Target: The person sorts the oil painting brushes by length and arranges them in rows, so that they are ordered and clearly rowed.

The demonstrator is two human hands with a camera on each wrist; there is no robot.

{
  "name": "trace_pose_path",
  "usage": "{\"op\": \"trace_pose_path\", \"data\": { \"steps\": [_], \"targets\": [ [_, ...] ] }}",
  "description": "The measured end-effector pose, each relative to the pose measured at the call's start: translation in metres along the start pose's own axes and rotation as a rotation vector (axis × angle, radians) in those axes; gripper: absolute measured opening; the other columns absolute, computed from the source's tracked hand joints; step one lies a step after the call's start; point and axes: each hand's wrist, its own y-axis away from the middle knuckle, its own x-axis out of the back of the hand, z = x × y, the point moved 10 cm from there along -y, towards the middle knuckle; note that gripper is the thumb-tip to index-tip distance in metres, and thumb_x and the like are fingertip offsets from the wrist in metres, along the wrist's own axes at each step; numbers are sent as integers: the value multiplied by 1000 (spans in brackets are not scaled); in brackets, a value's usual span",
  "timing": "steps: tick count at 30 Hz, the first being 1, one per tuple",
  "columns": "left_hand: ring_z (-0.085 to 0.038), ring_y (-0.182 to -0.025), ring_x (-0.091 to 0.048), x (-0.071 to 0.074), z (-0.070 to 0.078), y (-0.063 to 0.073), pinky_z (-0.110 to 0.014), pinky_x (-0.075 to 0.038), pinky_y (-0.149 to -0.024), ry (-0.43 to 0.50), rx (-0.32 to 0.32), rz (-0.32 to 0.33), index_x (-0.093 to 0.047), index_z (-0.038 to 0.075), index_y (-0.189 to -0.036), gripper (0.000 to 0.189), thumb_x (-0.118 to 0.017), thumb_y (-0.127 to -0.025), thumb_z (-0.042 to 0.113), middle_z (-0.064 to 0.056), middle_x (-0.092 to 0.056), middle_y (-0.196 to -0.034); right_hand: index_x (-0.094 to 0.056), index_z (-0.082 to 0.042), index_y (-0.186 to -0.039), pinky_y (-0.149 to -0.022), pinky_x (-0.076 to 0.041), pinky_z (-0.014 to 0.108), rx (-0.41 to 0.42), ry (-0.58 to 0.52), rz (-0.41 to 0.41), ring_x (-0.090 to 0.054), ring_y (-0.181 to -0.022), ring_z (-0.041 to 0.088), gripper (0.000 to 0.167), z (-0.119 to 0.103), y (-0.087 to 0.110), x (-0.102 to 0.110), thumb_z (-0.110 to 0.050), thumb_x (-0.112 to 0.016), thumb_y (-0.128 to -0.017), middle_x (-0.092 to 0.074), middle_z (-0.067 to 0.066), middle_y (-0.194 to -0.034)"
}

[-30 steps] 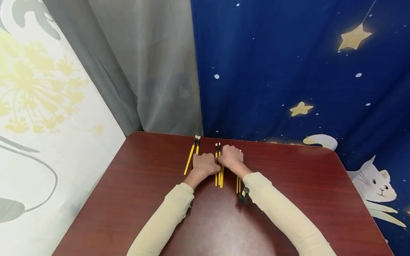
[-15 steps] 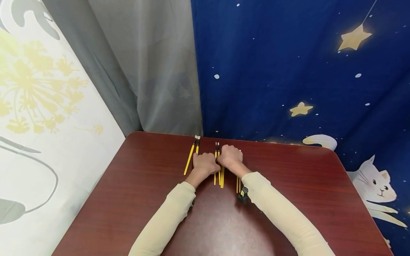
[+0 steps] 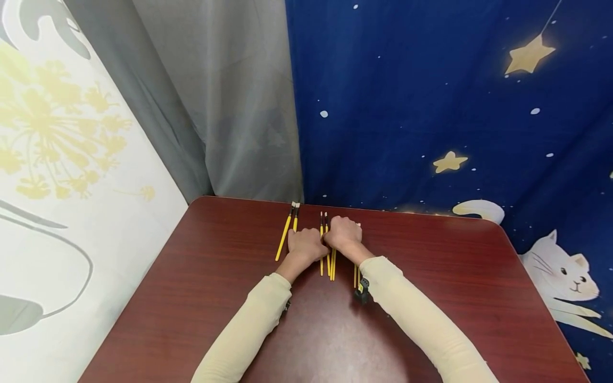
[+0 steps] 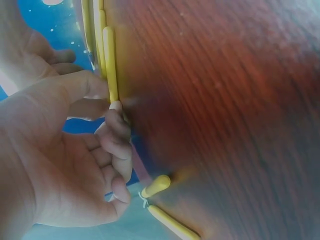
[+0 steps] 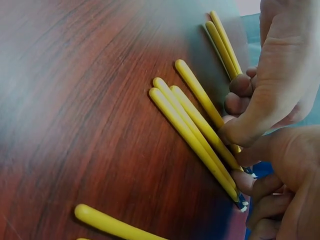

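Several paintbrushes [image 3: 332, 266] with yellow handles lie side by side at mid-table, pale bristles toward the far edge. My left hand [image 3: 307, 244] pinches the leftmost of this group; in the right wrist view its thumb lies over that handle [image 5: 199, 91]. Close beside it, my right hand [image 3: 344, 234] grips among the same brushes, with fingertips at the dark ends of the neighbouring handles [image 5: 192, 142]. The hands nearly meet and hide the brushes' middles. In the left wrist view, the left thumb and fingertips close about a yellow handle [image 4: 111, 62].
Two more brushes [image 3: 283, 239] lie to the left, one partly behind the left hand. Another pair [image 3: 356, 276] lies under the right wrist. The reddish-brown table [image 3: 230, 266] backs onto a grey curtain [image 3: 249, 106] and a blue starry one [image 3: 383, 106].
The far ends of the gripped brushes have shifted slightly left, and their bristles now look narrower. The right hand has edged a little left; the left hand has barely moved.
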Motion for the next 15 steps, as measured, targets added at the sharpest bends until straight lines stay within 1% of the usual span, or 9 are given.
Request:
{"op": "trace_pose_path", "data": {
  "steps": [4,7,10,12,15],
  "targets": [
    [-31,-89,-72,-1,-1,0,-57,-43,-111,20,4,11,-69,18,-74,33,-72,-89,46,-6,-76,-88,-69,-14,-78,-63,-56,47,-3,-18,-6,-65,-70,27,22,1,0,-3,-34,-74,-86,-70,10,-83],
    [-32,-92,-73,-1,-3,-1,-60,-43,-112,37,9,19,-68,17,-74,32,-73,-89,45,-8,-77,-93,-69,-15,-76,-63,-55,46,-7,-23,-8,-65,-70,26,26,2,1,-5,-37,-75,-87,-70,9,-83],
    [-33,-93,-74,-1,-4,-1,-63,-43,-111,51,17,15,-67,18,-72,32,-73,-88,45,-10,-78,-96,-68,-15,-74,-64,-55,46,-10,-25,-6,-65,-70,26,30,2,1,-6,-41,-76,-87,-70,9,-82],
    [-34,-93,-73,0,-6,0,-65,-44,-109,61,28,7,-66,19,-70,32,-74,-88,45,-10,-78,-95,-67,-15,-72,-64,-54,46,-11,-32,-5,-65,-69,26,33,2,1,-6,-43,-77,-87,-69,9,-80],
    [-33,-90,-72,2,-9,1,-66,-45,-106,82,42,1,-64,20,-66,33,-74,-87,43,-8,-75,-89,-67,-15,-70,-62,-54,45,-13,-42,-5,-65,-68,25,35,3,1,-6,-45,-79,-86,-69,9,-78]
  ]
}}
